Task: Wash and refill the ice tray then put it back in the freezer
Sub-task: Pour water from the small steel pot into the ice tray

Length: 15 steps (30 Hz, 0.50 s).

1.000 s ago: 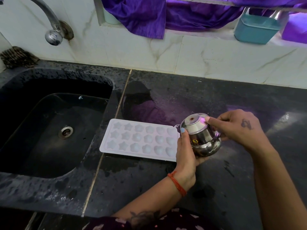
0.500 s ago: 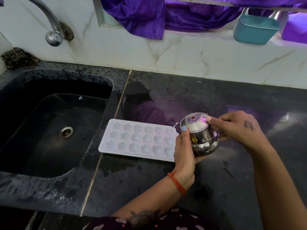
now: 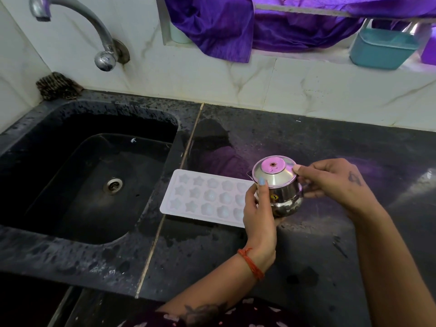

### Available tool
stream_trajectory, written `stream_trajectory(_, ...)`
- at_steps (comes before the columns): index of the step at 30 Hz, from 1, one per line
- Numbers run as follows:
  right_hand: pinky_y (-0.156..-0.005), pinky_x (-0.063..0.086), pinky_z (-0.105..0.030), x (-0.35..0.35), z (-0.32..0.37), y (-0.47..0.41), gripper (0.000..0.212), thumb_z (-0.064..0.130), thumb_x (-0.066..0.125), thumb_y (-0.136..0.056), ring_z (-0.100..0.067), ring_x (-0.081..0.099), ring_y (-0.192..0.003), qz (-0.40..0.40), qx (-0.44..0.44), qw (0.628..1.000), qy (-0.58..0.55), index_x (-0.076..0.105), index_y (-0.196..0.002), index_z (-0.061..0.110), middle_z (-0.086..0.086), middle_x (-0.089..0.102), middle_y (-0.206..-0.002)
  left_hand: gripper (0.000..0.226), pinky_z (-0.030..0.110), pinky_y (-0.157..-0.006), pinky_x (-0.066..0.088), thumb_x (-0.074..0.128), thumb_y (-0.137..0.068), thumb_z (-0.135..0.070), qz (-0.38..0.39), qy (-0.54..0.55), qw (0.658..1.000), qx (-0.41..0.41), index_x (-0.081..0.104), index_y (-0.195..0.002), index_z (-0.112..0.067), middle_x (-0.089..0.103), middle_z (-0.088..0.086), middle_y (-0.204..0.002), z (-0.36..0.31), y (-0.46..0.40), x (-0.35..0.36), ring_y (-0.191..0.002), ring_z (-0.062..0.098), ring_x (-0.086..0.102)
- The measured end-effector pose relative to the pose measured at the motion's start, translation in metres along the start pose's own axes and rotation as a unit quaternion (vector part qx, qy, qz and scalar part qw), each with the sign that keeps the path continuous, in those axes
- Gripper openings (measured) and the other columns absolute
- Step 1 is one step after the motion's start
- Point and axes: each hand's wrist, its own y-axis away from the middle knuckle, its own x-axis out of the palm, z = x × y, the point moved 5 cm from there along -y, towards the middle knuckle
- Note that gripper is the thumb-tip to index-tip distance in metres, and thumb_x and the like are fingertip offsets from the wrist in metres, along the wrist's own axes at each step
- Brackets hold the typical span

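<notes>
Steel gleamed in the person's hands: a small round-bellied stainless steel pot with a domed lid (image 3: pixel 277 185) was held just above the table, over the right end of the white plastic ice tray with star and round moulds (image 3: pixel 203 197). The left hand (image 3: pixel 259 208) cupped the pot from the near side, its fingers (image 3: pixel 262 185) curled round the belly with one tip up on the lid's rim. The right hand (image 3: pixel 330 182) gripped the pot from the right, its fingers clamped on the far side and a fingertip pressing the lid's edge. The tray lay flat on the black stone table (image 3: pixel 306 267), beside the seam that ran next to the black sink (image 3: pixel 70 173), its right end hidden behind the left hand.

By my reading the refill was in hand, and the risks followed from that. The small spout at the pot's left sat close over the shallow moulds; a quick tilt would likely flood them and spill across the table. If the lid slipped under the fingertips, water could rush out at once. The table already looked wet, so the tray might slide when lifted, and a brimful tray would slop on the way to the freezer, which was not in view.

At the back rose a white marbled wall with a curved metal tap (image 3: pixel 94 31) over the sink. A dark scrubber (image 3: pixel 56 86) sat at the table's back left corner. Purple cloth (image 3: pixel 224 27) hung over a ledge, beside a teal plastic basket (image 3: pixel 382 48).
</notes>
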Motion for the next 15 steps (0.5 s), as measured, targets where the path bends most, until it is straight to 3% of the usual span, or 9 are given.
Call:
stream_trajectory(4,-0.069,0.061,-0.036,0.024,0.015,-0.001,0.033,0.037,0.070,-0.080,-0.022,0.072,-0.068,0.014,-0.011,1.000,0.010,0.071,-0.065,0.008,-0.011,0.071,-0.068,0.030,0.028,-0.071,0.059,0.045,-0.093,-0.049,-0.022,0.001,1.000,0.013,0.052,-0.116,-0.031,0.062,-0.007,-0.110,-0.013,0.001,-0.022,-0.096,0.009,0.064)
stream_trajectory(8,-0.073,0.060,-0.042,0.049,0.027,-0.002,0.035,0.037,0.072,-0.078,-0.023,0.071,-0.064,0.022,-0.013,1.000,0.014,0.071,-0.062,0.006,-0.009,0.070,-0.063,0.037,0.038,-0.082,0.058,0.045,-0.092,-0.050,-0.048,0.008,0.999,0.016,0.054,-0.120,-0.027,0.062,-0.002,-0.115,-0.026,-0.001,-0.046,-0.103,0.016,0.063)
stream_trajectory(15,-0.075,0.059,-0.042,0.084,0.052,-0.001,0.037,0.048,0.069,-0.077,-0.016,0.070,-0.060,0.021,-0.053,0.996,0.071,0.070,-0.055,0.018,0.001,0.068,-0.054,0.040,0.038,-0.082,0.058,0.040,-0.092,-0.054,-0.066,0.028,0.997,0.008,0.054,-0.118,-0.027,0.062,0.002,-0.118,-0.038,-0.001,-0.076,-0.106,0.021,0.064)
